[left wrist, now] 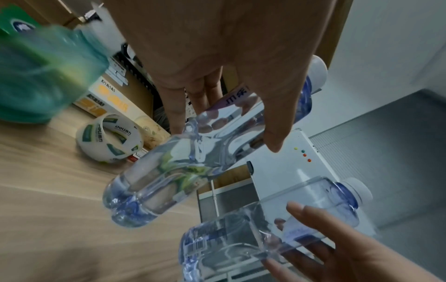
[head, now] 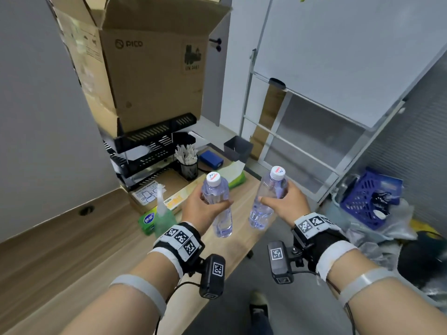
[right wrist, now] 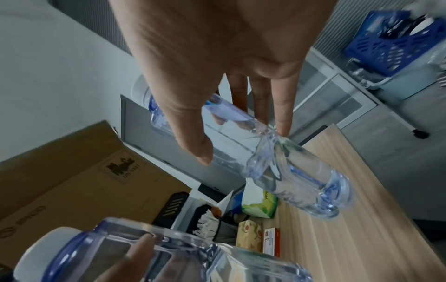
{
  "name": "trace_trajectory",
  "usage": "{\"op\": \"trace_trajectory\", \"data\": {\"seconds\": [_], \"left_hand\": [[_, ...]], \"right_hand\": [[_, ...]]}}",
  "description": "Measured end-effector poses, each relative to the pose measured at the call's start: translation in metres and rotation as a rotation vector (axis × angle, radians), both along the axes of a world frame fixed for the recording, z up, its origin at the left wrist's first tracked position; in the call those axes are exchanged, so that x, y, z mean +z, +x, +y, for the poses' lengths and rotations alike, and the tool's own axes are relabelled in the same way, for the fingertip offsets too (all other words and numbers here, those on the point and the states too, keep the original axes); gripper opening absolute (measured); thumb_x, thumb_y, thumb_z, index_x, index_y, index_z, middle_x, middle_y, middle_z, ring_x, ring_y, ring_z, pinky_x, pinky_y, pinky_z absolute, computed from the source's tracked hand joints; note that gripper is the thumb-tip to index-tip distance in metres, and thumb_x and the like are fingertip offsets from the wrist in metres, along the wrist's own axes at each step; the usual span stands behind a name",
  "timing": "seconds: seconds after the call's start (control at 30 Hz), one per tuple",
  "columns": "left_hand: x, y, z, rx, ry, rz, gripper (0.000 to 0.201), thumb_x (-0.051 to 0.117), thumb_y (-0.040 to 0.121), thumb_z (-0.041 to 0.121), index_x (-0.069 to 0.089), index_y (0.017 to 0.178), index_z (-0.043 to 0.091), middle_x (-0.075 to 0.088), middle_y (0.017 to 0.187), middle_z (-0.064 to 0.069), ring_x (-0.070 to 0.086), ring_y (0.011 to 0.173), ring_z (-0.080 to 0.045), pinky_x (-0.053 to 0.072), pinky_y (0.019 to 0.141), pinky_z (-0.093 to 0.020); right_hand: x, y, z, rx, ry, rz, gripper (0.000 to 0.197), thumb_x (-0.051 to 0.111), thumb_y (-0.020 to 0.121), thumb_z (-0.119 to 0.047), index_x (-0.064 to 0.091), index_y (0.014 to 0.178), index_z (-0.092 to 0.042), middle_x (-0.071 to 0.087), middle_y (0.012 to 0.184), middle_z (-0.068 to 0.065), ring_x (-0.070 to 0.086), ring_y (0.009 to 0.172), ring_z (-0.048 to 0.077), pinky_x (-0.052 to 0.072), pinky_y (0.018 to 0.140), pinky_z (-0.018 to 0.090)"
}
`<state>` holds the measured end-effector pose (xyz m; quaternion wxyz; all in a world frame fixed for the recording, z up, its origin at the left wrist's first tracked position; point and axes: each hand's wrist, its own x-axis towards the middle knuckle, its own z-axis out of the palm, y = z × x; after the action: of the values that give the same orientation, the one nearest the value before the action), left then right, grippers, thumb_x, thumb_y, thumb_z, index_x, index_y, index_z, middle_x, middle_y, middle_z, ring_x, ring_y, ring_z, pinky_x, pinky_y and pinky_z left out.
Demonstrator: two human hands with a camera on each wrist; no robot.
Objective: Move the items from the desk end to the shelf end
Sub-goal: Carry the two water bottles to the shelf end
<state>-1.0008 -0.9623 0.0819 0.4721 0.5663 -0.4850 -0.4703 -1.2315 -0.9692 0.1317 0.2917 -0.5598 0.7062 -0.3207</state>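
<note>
I hold two clear water bottles with white caps, both upright above the wooden desk (head: 72, 250). My left hand (head: 208, 201) grips the left bottle (head: 219, 206) around its middle. My right hand (head: 280, 199) grips the right bottle (head: 267, 201) the same way. In the left wrist view the left hand (left wrist: 224, 133) wraps its bottle (left wrist: 188, 162), thumb on the near side. In the right wrist view the right hand (right wrist: 241, 143) wraps its bottle (right wrist: 277, 167). A black tiered shelf (head: 150, 146) stands on the desk's far end, just beyond the bottles.
A big cardboard box (head: 150, 68) sits on top of the shelf. Near it are a pen cup (head: 188, 165), a blue box (head: 210, 159), a green tissue box (head: 232, 175), a green spray bottle (head: 163, 213) and a tape roll (left wrist: 108, 141). Right: a whiteboard (head: 338, 56), a blue basket (head: 367, 197).
</note>
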Motion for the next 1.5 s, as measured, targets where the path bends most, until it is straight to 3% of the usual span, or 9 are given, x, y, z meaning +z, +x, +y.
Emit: {"op": "trace_trajectory", "data": {"seconds": [0.13, 0.27, 0.47, 0.6, 0.8, 0.93, 1.0, 1.2, 1.5], "left_hand": [[-0.026, -0.031, -0.051, 0.067, 0.099, -0.096, 0.074, 0.093, 0.059, 0.039, 0.062, 0.124, 0.025, 0.074, 0.109, 0.010, 0.070, 0.100, -0.010, 0.055, 0.097, -0.042], [-0.053, -0.066, -0.100, 0.203, 0.207, -0.190, 0.105, 0.088, 0.044, 0.066, 0.056, 0.134, 0.024, 0.071, 0.120, 0.008, 0.068, 0.107, -0.012, 0.055, 0.098, -0.042], [-0.055, -0.102, -0.152, 0.324, 0.268, -0.308, 0.068, 0.092, 0.064, 0.035, 0.062, 0.123, 0.020, 0.071, 0.108, 0.008, 0.066, 0.096, -0.010, 0.049, 0.084, -0.021], [-0.054, -0.111, -0.171, 0.375, 0.263, -0.288, 0.069, 0.092, 0.066, 0.027, 0.060, 0.127, 0.019, 0.070, 0.112, 0.007, 0.066, 0.097, -0.009, 0.042, 0.075, -0.009], [-0.052, -0.116, -0.165, 0.393, 0.280, -0.261, 0.077, 0.089, 0.070, 0.027, 0.048, 0.135, 0.022, 0.061, 0.116, 0.011, 0.056, 0.101, -0.005, 0.037, 0.072, 0.002], [-0.055, -0.108, -0.142, 0.376, 0.306, -0.203, 0.095, 0.089, 0.070, 0.030, 0.035, 0.149, 0.022, 0.053, 0.141, 0.001, 0.050, 0.128, -0.013, 0.042, 0.109, -0.031], [-0.055, -0.101, -0.130, 0.363, 0.315, -0.202, 0.098, 0.089, 0.071, 0.032, 0.033, 0.151, 0.023, 0.049, 0.148, -0.004, 0.049, 0.133, -0.020, 0.040, 0.113, -0.041], [-0.038, -0.091, -0.145, 0.236, 0.183, -0.311, 0.095, 0.087, 0.073, 0.028, 0.034, 0.152, 0.024, 0.049, 0.150, -0.001, 0.049, 0.134, -0.020, 0.039, 0.110, -0.032], [-0.012, -0.099, -0.153, 0.392, 0.128, -0.395, 0.064, 0.088, 0.068, 0.038, 0.058, 0.123, 0.025, 0.071, 0.107, 0.007, 0.066, 0.093, -0.013, 0.055, 0.084, -0.033]], "right_hand": [[-0.037, -0.025, -0.085, 0.104, 0.069, 0.039, 0.042, 0.085, 0.067, -0.036, 0.059, 0.098, -0.026, 0.062, 0.083, -0.010, 0.062, 0.084, 0.019, 0.048, 0.080, 0.030], [-0.069, -0.043, -0.164, 0.235, 0.155, 0.057, 0.049, 0.085, 0.068, -0.032, 0.059, 0.108, -0.021, 0.065, 0.096, -0.001, 0.062, 0.087, 0.021, 0.045, 0.078, 0.028], [-0.095, -0.052, -0.238, 0.372, 0.176, 0.021, 0.049, 0.085, 0.069, -0.024, 0.059, 0.110, -0.023, 0.063, 0.097, -0.006, 0.060, 0.088, 0.017, 0.041, 0.079, 0.023], [-0.103, -0.047, -0.258, 0.448, 0.185, -0.043, 0.047, 0.086, 0.070, -0.024, 0.054, 0.105, -0.027, 0.064, 0.098, -0.006, 0.059, 0.087, 0.015, 0.040, 0.078, 0.023], [-0.122, -0.049, -0.256, 0.457, 0.222, -0.012, 0.069, 0.087, 0.067, -0.029, 0.050, 0.124, -0.018, 0.062, 0.119, 0.003, 0.061, 0.103, 0.021, 0.044, 0.087, 0.026], [-0.134, -0.056, -0.232, 0.339, 0.228, 0.019, 0.088, 0.089, 0.061, -0.032, 0.042, 0.132, -0.010, 0.053, 0.131, 0.012, 0.054, 0.116, 0.028, 0.046, 0.099, 0.039], [-0.133, -0.054, -0.222, 0.288, 0.252, -0.007, 0.090, 0.088, 0.064, -0.032, 0.038, 0.136, -0.011, 0.051, 0.133, 0.013, 0.053, 0.118, 0.029, 0.045, 0.101, 0.041], [-0.108, -0.033, -0.235, 0.331, 0.167, -0.089, 0.068, 0.083, 0.072, -0.031, 0.044, 0.126, -0.019, 0.061, 0.114, 0.004, 0.059, 0.102, 0.024, 0.047, 0.096, 0.035], [-0.065, -0.027, -0.250, 0.539, 0.044, 0.056, 0.046, 0.080, 0.070, -0.036, 0.057, 0.106, -0.017, 0.065, 0.092, 0.002, 0.061, 0.085, 0.025, 0.044, 0.074, 0.028]]}}
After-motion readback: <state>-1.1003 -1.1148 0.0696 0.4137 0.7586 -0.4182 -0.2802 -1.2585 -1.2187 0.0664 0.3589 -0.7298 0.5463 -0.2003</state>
